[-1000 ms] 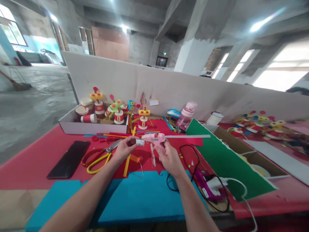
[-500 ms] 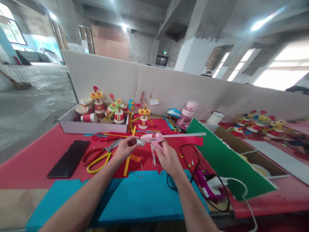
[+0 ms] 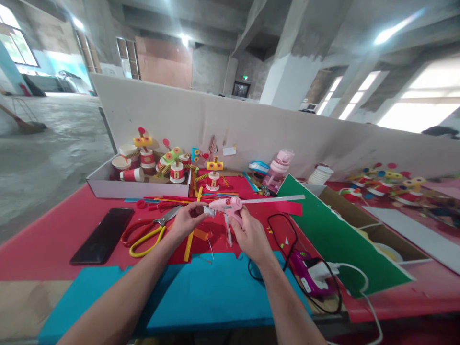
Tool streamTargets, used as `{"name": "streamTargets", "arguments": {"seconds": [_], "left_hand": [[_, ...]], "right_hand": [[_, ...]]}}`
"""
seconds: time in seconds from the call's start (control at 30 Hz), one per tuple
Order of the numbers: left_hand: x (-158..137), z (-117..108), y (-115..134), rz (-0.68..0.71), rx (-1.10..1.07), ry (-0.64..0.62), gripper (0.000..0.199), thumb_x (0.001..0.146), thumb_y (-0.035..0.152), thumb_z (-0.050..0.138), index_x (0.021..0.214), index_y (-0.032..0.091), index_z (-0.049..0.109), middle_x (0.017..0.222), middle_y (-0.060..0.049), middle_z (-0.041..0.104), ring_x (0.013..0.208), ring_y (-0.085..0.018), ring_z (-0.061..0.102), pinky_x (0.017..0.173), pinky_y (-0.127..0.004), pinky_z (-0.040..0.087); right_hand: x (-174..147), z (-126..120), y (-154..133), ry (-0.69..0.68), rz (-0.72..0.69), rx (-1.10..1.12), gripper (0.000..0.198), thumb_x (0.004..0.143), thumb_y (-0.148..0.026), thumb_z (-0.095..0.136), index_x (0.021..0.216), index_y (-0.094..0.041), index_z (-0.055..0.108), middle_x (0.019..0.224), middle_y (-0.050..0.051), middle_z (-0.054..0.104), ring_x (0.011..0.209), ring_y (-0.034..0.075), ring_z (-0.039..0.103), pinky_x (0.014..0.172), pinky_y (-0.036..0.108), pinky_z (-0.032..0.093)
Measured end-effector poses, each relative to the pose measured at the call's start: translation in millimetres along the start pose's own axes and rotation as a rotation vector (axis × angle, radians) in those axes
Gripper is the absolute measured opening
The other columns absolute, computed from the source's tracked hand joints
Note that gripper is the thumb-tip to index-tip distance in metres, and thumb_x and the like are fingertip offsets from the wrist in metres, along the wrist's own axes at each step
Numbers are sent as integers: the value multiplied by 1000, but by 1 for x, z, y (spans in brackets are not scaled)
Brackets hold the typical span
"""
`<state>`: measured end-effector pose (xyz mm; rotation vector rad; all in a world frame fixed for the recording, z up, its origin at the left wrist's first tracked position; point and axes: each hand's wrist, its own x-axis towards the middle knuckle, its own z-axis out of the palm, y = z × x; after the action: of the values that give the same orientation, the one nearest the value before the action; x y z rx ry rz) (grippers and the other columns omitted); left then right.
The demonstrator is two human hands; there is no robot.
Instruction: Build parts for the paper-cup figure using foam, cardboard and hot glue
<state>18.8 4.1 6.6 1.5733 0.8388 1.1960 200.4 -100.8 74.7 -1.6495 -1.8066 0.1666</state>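
My right hand (image 3: 250, 235) is wrapped round the handle of a pink hot glue gun (image 3: 230, 205), its nozzle pointing left. A long clear glue stick (image 3: 275, 199) juts from the gun's back end. Close to the nozzle, my left hand (image 3: 189, 219) is closed with fingertips pinched on a small whitish, shiny piece (image 3: 209, 211) whose kind I cannot make out. Red- and yellow-handled scissors (image 3: 147, 235) lie left of my left hand. Under and between the hands are yellow paper strips (image 3: 188, 247) and an orange paper piece (image 3: 200, 235).
A black phone (image 3: 102, 237) lies at the left. Behind it, a white box (image 3: 140, 188) holds paper-cup figures, and another cup figure (image 3: 213, 179) stands beside it. At right are a purple power strip (image 3: 312, 275), a looping black cable (image 3: 295, 239) and a green board (image 3: 345, 239).
The glue stick's rear end sits slightly further left, closer to the gun. Both hands keep almost the same place and grip.
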Motion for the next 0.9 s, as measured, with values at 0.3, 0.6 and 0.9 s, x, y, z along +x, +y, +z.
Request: {"name": "streamTargets", "arguments": {"seconds": [0.3,0.6,0.9], "left_hand": [[-3,1,6,-12,29,-6,40,68,38,72,99,14,66,69,2,52,64,-11,46,60,-23,39],[-2,0,2,11,44,-2,37,69,36,72,97,13,67,69,1,53,64,-10,47,60,-22,39],[-3,-1,2,5,52,-27,39,71,36,71,103,13,66,71,0,55,66,-11,48,60,-23,40]], "right_hand": [[0,-2,-1,8,-29,-8,39,94,-37,38,127,-16,46,102,12,70,87,25,67,70,29,46],[0,-3,0,4,-34,-20,39,94,-36,38,128,-16,44,102,11,70,88,26,67,69,29,45],[1,-3,3,9,-28,-42,40,94,-37,38,127,-15,45,101,12,70,87,26,67,68,29,45]]}}
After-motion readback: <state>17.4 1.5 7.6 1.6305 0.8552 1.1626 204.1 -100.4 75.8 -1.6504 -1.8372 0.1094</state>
